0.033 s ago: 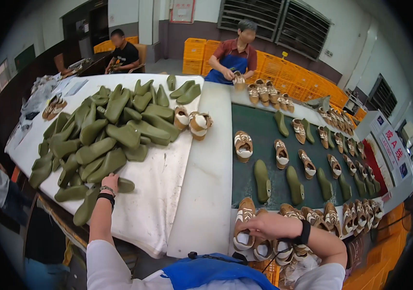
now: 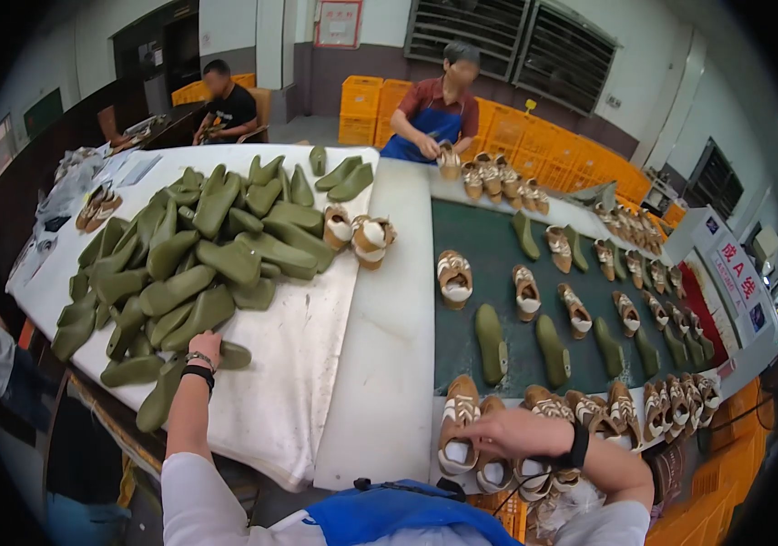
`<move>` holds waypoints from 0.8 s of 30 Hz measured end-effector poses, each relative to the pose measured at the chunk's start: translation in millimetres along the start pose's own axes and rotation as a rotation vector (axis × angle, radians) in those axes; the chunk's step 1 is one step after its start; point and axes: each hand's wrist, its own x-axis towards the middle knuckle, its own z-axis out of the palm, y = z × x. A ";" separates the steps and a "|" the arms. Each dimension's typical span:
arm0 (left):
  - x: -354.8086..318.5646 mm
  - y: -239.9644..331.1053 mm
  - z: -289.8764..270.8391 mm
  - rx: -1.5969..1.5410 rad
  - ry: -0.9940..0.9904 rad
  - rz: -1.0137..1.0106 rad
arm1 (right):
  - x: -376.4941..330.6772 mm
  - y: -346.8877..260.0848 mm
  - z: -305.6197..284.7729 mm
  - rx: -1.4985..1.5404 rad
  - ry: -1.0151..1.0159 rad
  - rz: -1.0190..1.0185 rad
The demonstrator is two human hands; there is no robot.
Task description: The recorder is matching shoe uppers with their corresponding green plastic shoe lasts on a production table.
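My left hand is closed on a green shoe last at the near edge of a large pile of lasts. Another last lies just left of that hand, pointing toward me. My right hand reaches across the near row of brown-and-white sneakers. Its fingers are bent at the opening of the leftmost sneaker, gripping its edge; the fingertips are partly hidden. Next to it stands a second sneaker, partly covered by the hand.
A green belt carries sneakers and lasts in rows. Between it and the white-covered table runs a pale strip, near a pair of sneakers. Across the belt a co-worker handles a sneaker. Orange crates line the wall.
The whole view has shifted slightly. My right hand's fingers have moved a little at the sneaker's opening; my left hand stays at the same last.
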 end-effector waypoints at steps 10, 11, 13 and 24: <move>-14.7 121.1 -55.2 0.121 0.006 0.717 | -18.1 -5.9 49.1 0.140 0.241 0.202; -32.2 156.5 -67.6 0.007 0.010 0.763 | -7.7 -6.5 51.5 0.151 0.239 0.205; -55.9 211.5 -83.7 -0.288 0.132 0.949 | 14.9 7.2 60.3 0.095 0.259 0.164; -45.1 244.7 -134.2 -2.761 -0.289 0.324 | 103.5 83.4 58.8 1.749 0.369 0.167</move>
